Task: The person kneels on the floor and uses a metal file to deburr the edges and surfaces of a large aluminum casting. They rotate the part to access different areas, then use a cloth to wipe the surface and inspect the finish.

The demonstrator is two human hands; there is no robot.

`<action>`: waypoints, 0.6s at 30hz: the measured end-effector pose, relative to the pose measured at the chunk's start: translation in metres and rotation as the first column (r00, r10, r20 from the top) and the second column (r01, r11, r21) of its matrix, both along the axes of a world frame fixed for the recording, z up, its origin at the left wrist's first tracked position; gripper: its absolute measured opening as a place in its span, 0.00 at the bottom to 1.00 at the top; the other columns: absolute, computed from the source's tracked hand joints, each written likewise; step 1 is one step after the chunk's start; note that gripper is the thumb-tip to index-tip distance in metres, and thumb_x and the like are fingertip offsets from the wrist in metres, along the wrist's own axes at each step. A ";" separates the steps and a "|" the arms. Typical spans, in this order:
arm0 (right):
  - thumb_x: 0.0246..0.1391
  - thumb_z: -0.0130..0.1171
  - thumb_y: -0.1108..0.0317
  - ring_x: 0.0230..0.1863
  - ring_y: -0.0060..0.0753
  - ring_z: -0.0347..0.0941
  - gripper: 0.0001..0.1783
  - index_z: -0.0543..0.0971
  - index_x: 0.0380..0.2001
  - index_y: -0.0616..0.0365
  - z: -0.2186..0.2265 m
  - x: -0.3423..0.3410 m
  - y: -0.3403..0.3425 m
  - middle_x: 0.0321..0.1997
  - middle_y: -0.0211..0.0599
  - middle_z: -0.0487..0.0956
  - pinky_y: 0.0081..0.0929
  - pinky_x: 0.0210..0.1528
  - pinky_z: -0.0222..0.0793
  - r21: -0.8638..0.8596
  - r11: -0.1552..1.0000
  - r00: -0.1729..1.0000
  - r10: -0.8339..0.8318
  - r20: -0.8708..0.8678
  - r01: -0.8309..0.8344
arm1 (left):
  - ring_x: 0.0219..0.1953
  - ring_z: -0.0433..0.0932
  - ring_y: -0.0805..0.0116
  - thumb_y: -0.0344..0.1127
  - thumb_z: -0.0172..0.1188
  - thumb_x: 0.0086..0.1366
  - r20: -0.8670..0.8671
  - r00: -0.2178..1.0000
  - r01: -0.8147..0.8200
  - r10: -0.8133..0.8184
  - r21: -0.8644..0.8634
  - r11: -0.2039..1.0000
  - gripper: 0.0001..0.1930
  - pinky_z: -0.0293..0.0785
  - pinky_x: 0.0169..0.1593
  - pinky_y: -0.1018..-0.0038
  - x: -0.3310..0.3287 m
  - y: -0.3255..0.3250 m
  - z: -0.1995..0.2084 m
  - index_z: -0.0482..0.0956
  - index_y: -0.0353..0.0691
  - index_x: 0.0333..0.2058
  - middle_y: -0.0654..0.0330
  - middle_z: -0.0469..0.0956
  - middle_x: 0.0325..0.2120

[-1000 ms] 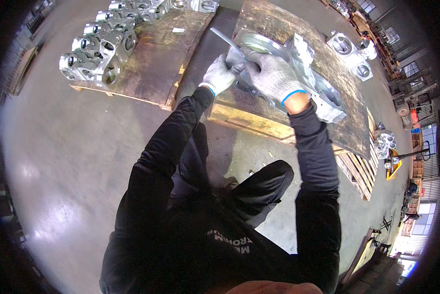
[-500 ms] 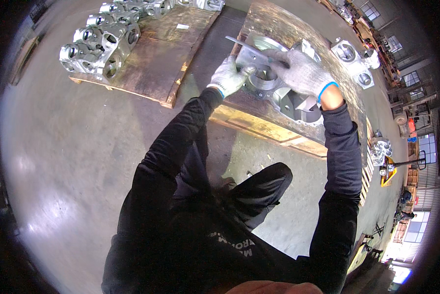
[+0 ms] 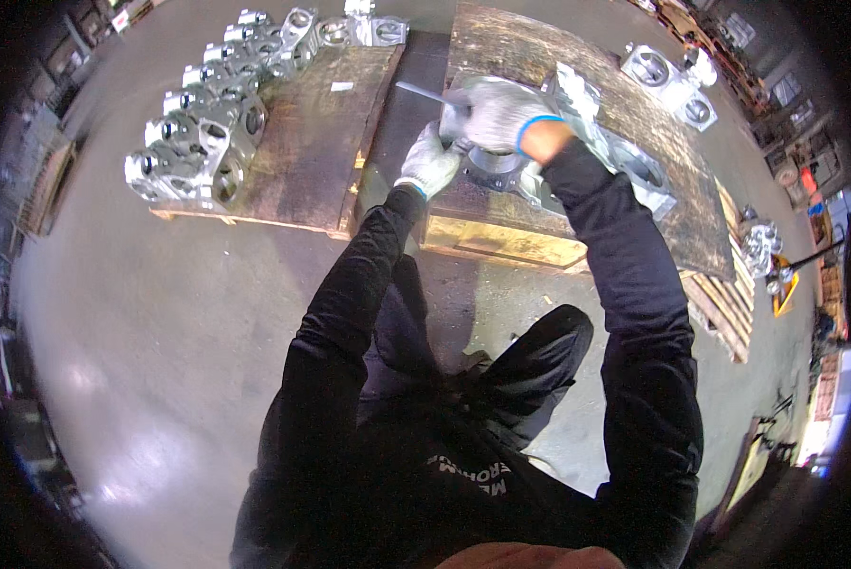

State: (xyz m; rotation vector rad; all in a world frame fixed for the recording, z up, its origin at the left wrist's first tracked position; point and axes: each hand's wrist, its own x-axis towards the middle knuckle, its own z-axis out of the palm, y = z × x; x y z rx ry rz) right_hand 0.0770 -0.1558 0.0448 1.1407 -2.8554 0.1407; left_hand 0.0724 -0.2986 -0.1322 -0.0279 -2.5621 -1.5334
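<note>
A silvery metal casting (image 3: 492, 173) with large round openings lies on the wooden board of a pallet in front of me. My left hand (image 3: 431, 161), in a white knit glove, grips the casting at its left end, thumb toward me. Above the casting, my right hand (image 3: 503, 116) is wrapped round a flat grey file (image 3: 420, 92), whose tip points out to the left past my left hand. The right glove is blurred by motion and, with its forearm, covers much of the casting's top.
At left, a second pallet (image 3: 326, 142) carries rows of similar castings (image 3: 203, 152). Another casting (image 3: 670, 83) sits beyond my pallet's right side. Slatted pallet wood (image 3: 720, 313) and a yellow pallet jack (image 3: 784, 289) are at right. My knee (image 3: 549, 351) is bent near the pallet's front edge.
My right hand and the file have moved to the left across the casting, toward my left hand. My left hand stays at the casting's left end. The whole view has turned slightly.
</note>
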 end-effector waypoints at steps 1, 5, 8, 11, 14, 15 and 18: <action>0.60 0.55 0.53 0.48 0.60 0.83 0.22 0.85 0.51 0.51 -0.002 -0.001 0.000 0.45 0.55 0.85 0.49 0.51 0.78 0.009 0.997 0.997 -0.079 -0.020 0.079 | 0.60 0.78 0.38 0.66 0.67 0.64 0.024 1.000 0.010 -0.009 -0.034 0.999 0.44 0.74 0.61 0.53 0.001 -0.005 0.001 0.70 0.30 0.62 0.36 0.79 0.55; 0.67 0.51 0.55 0.43 0.59 0.84 0.26 0.77 0.66 0.46 -0.013 0.011 0.055 0.41 0.54 0.86 0.46 0.49 0.79 -0.223 0.957 0.982 -0.190 -0.006 0.183 | 0.62 0.77 0.45 0.58 0.71 0.65 -0.162 0.983 -0.113 0.091 -0.132 0.985 0.44 0.73 0.65 0.60 0.013 -0.030 0.007 0.67 0.33 0.69 0.42 0.75 0.61; 0.66 0.55 0.57 0.44 0.61 0.83 0.23 0.81 0.61 0.47 -0.045 0.045 0.124 0.43 0.58 0.84 0.50 0.48 0.78 -0.455 0.858 0.934 -0.330 -0.135 0.238 | 0.57 0.80 0.51 0.48 0.70 0.67 -0.440 0.890 -0.168 0.123 -0.064 0.984 0.33 0.76 0.60 0.63 0.017 -0.042 0.021 0.72 0.45 0.67 0.45 0.78 0.56; 0.68 0.55 0.61 0.42 0.63 0.83 0.22 0.79 0.63 0.50 -0.098 0.084 0.150 0.42 0.62 0.83 0.46 0.45 0.80 -0.649 0.688 0.875 -0.479 -0.072 0.324 | 0.54 0.81 0.50 0.43 0.66 0.70 -0.688 0.726 -0.112 -0.020 -0.147 0.983 0.20 0.78 0.56 0.63 0.005 -0.036 0.040 0.82 0.44 0.57 0.50 0.80 0.54; 0.68 0.57 0.65 0.42 0.63 0.83 0.21 0.80 0.62 0.50 -0.115 0.129 0.154 0.39 0.64 0.82 0.46 0.42 0.79 -0.653 0.651 0.802 -0.587 -0.108 0.388 | 0.46 0.85 0.52 0.36 0.68 0.65 -0.637 0.767 -0.103 -0.075 -0.237 0.966 0.10 0.80 0.50 0.66 -0.006 -0.030 0.053 0.88 0.43 0.44 0.54 0.85 0.45; 0.67 0.58 0.66 0.41 0.62 0.83 0.20 0.81 0.61 0.51 -0.112 0.140 0.153 0.38 0.63 0.82 0.46 0.42 0.79 -0.665 0.654 0.809 -0.574 -0.127 0.360 | 0.44 0.85 0.53 0.35 0.68 0.64 -0.626 0.776 -0.110 -0.072 -0.248 0.963 0.09 0.80 0.49 0.66 -0.009 -0.029 0.055 0.89 0.43 0.42 0.55 0.86 0.43; 0.68 0.56 0.68 0.48 0.59 0.83 0.22 0.79 0.63 0.54 -0.095 0.159 0.150 0.48 0.65 0.82 0.37 0.48 0.78 -0.467 0.614 0.720 -0.690 0.074 0.636 | 0.40 0.86 0.57 0.34 0.70 0.62 -0.657 0.751 -0.078 -0.070 -0.193 0.978 0.09 0.81 0.47 0.68 -0.013 -0.028 0.052 0.90 0.42 0.40 0.56 0.87 0.38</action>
